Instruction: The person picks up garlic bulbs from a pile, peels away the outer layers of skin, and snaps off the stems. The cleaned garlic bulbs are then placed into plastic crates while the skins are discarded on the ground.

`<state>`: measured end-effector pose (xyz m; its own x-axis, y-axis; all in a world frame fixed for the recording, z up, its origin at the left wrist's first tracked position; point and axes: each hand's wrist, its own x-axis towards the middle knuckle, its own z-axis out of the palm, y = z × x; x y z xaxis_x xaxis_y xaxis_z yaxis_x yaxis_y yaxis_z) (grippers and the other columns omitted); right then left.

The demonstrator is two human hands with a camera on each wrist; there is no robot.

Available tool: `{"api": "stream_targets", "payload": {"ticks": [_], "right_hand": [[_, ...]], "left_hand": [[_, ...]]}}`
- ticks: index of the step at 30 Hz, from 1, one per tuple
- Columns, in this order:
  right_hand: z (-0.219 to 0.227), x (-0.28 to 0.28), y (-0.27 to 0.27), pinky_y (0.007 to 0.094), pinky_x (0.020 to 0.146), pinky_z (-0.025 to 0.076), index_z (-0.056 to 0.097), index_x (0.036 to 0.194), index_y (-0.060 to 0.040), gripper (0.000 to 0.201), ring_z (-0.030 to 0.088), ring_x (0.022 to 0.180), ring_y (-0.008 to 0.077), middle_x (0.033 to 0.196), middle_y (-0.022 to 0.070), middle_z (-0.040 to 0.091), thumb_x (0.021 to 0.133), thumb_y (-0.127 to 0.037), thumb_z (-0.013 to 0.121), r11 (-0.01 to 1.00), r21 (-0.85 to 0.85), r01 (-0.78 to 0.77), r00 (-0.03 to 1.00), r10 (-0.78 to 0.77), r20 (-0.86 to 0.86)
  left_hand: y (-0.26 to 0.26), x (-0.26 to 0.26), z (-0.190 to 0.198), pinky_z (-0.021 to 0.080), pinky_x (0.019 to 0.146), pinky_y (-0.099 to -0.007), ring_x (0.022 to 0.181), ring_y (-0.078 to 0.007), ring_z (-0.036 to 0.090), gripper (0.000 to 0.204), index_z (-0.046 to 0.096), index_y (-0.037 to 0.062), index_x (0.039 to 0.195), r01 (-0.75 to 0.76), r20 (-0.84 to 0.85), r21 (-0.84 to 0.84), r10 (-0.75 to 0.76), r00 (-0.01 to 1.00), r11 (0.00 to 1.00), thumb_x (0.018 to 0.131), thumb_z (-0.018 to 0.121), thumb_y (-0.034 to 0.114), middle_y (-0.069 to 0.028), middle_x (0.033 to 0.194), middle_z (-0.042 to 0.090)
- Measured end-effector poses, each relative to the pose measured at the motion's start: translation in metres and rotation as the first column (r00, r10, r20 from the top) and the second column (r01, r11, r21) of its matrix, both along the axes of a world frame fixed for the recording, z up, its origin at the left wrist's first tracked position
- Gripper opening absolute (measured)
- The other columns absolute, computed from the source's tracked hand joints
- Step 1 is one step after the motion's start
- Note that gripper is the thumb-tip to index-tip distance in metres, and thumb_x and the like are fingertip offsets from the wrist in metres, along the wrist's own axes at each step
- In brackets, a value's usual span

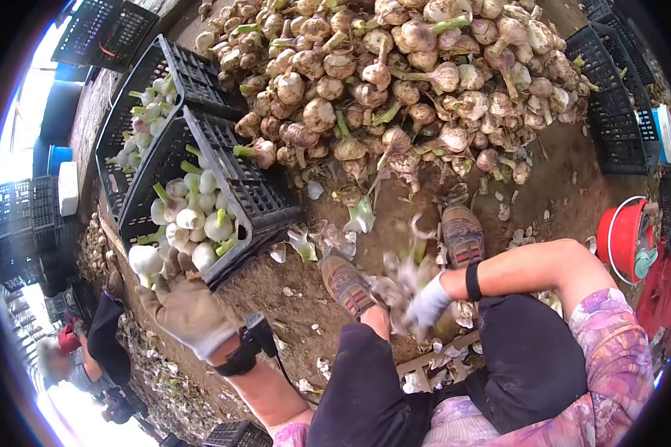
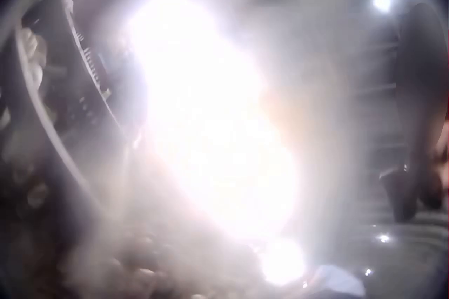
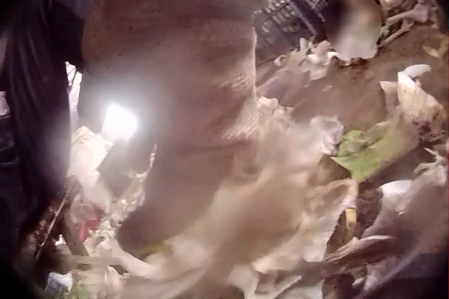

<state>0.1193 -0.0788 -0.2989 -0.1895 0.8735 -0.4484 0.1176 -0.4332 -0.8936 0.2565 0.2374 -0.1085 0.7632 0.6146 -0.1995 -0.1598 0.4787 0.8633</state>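
Note:
My gloved left hand (image 1: pixel 194 313) is at the near corner of a black crate (image 1: pixel 238 179) holding cleaned garlic bulbs (image 1: pixel 190 216). Its fingers reach over the rim, spread loosely among the bulbs, and one white bulb (image 1: pixel 145 261) lies right by the fingertips. Glare washes out the left wrist view. Between the knees my gloved right hand (image 1: pixel 429 302) is blurred by motion, its fingers curled on pale garlic skins (image 1: pixel 399 287). In the right wrist view the glove (image 3: pixel 182 82) points down into blurred, papery skins (image 3: pixel 259 208); its fingertips are partly hidden.
A large heap of soiled garlic (image 1: pixel 395 74) lies ahead of my shoes (image 1: pixel 462 235). Another crate with bulbs (image 1: pixel 145 119) stands behind the near one. A red bucket (image 1: pixel 622 238) is at the right. Skins litter the dirt floor, and another person (image 1: pixel 82 357) sits at the left.

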Motion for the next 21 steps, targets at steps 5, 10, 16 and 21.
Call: {"api": "stream_targets", "payload": {"ticks": [5,10,16,21], "right_hand": [[0.045,0.082,0.014,0.0438,0.066,0.053,0.070,0.084,-0.0048,0.020,0.067,0.087,0.0282,0.092,0.0153,0.068,0.071,-0.018,0.063,0.951,0.026,0.310,0.731,-0.255,0.633],[0.030,0.179,0.034,0.0415,0.074,0.053,0.052,0.116,-0.0061,0.036,0.064,0.101,0.0279,0.115,0.0149,0.061,0.086,-0.024,0.058,0.647,-0.051,0.761,0.438,-0.453,0.777],[0.003,0.186,0.042,0.0414,0.075,0.053,0.069,0.104,-0.0135,0.026,0.066,0.093,0.0316,0.103,0.0136,0.067,0.082,-0.027,0.064,0.660,0.043,0.750,0.447,-0.553,0.703],[0.022,0.143,0.015,0.0290,0.067,0.049,0.068,0.091,-0.0044,0.028,0.062,0.074,0.0155,0.080,0.0051,0.067,0.081,-0.030,0.072,0.089,-0.037,0.995,0.088,-0.996,-0.011]], "left_hand": [[-0.029,-0.011,-0.027,0.052,0.072,-0.0286,0.091,-0.0212,0.062,0.039,0.048,0.0019,0.127,0.088,0.050,0.059,-0.091,0.995,0.994,0.097,0.046,0.027,-0.0146,0.111,0.058],[-0.120,-0.014,-0.031,0.050,0.062,-0.0242,0.073,-0.0134,0.061,0.031,0.051,0.0039,0.125,0.252,-0.113,0.151,-0.236,0.965,0.956,0.099,0.042,0.018,-0.0097,0.098,0.063],[-0.141,-0.030,-0.115,0.051,0.073,-0.0244,0.083,-0.0111,0.061,0.033,0.054,0.0020,0.124,0.677,-0.479,0.315,-0.505,0.718,0.665,0.092,0.057,0.007,-0.0065,0.108,0.062],[-0.150,-0.048,-0.132,0.047,0.087,-0.0257,0.098,-0.0115,0.057,0.051,0.046,-0.0022,0.133,0.835,-0.505,0.055,-0.706,0.497,0.548,0.087,0.067,0.007,-0.0069,0.114,0.058]]}}
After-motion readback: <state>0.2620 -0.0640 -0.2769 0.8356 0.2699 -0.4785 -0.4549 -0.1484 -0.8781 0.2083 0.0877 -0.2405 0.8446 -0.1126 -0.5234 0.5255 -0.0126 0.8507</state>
